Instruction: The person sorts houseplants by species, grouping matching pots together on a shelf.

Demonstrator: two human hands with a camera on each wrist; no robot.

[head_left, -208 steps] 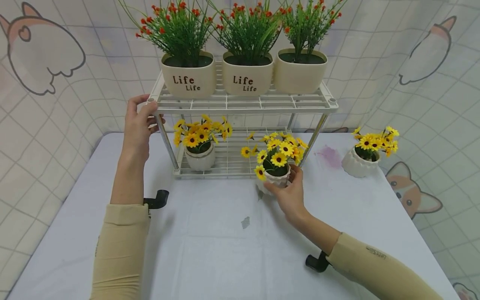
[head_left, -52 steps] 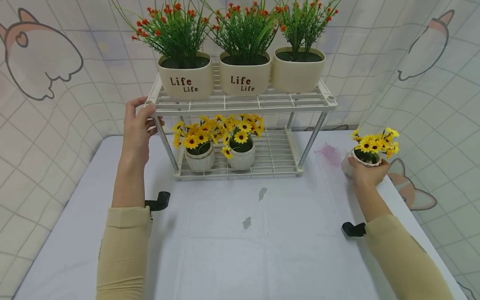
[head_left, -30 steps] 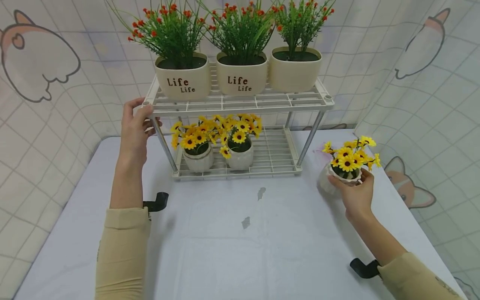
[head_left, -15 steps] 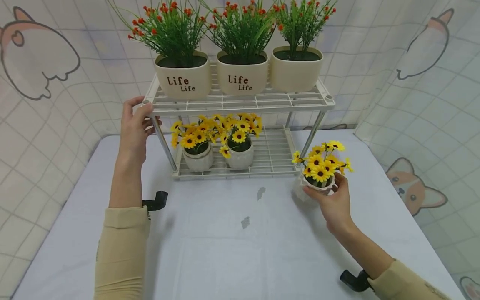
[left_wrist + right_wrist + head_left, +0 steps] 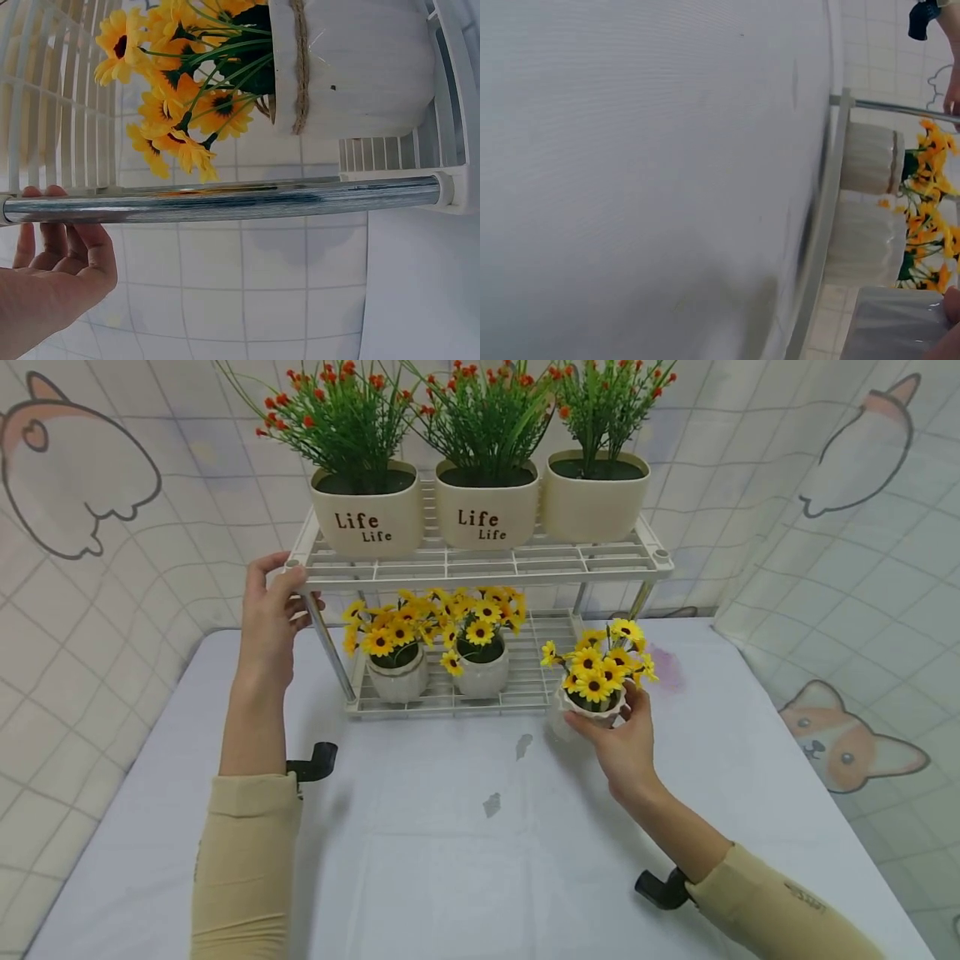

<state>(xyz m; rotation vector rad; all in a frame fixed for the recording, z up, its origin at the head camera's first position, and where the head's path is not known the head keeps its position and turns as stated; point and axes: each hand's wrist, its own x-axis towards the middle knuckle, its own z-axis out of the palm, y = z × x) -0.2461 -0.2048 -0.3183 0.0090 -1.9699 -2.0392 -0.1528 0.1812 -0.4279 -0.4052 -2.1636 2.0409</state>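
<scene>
My left hand (image 5: 268, 627) grips the top left corner of a white two-tier wire rack (image 5: 420, 585), its fingers around the corner by the metal post (image 5: 262, 202). My right hand (image 5: 626, 747) holds a small white flowerpot (image 5: 892, 326) of yellow artificial daisies (image 5: 596, 681) by its side, thumb in front. It overlaps the front right of the lower tier in the head view. Two similar pots stand on that tier, the left pot (image 5: 397, 681) with a twine band and the second pot (image 5: 482, 675) beside it.
On the upper tier stand three cream planters (image 5: 487, 518) with red-flowered greenery. The rack stands at the back of a table with a white cloth (image 5: 435, 885). Tile-patterned sheeting (image 5: 765, 460) with cartoon dogs surrounds the table.
The second daisy pot, earlier in my right hand, now stands on the lower tier. My right hand took the third pot from the table's right side and carried it left. My left hand stayed.
</scene>
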